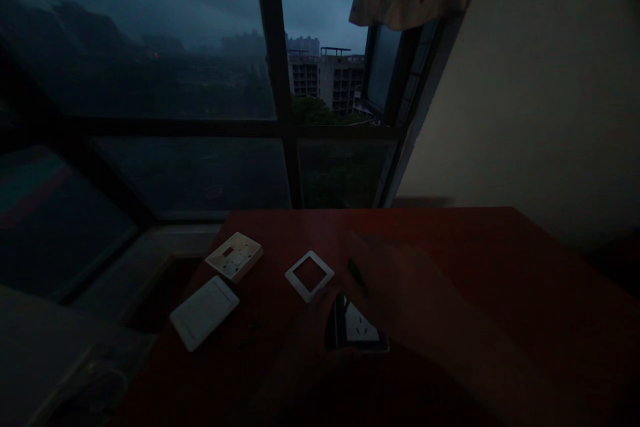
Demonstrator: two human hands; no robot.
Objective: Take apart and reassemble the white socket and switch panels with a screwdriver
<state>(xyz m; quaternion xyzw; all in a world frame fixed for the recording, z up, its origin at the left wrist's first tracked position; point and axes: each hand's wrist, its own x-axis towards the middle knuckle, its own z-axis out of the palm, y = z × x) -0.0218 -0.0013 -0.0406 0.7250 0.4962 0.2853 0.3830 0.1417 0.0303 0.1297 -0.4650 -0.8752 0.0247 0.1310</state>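
Head view: socket (361, 327), on or just above the table (450, 260), left hand (316, 321) curled around its side. Right hand (379, 270), fingers bent, apparently gripping a dark slim tool (357, 275). Work judged unfinished: square frame (291, 275) and white plate (205, 313) lie separate, unfitted. Container: pale box (235, 257), no loose contents discernible.

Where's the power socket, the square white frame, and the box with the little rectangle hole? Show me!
Power socket (364, 322): head view, on its white slotted face.
Square white frame (299, 285): head view, on its lower-left strip.
Box (239, 260): head view, on its top face, beside the hole.
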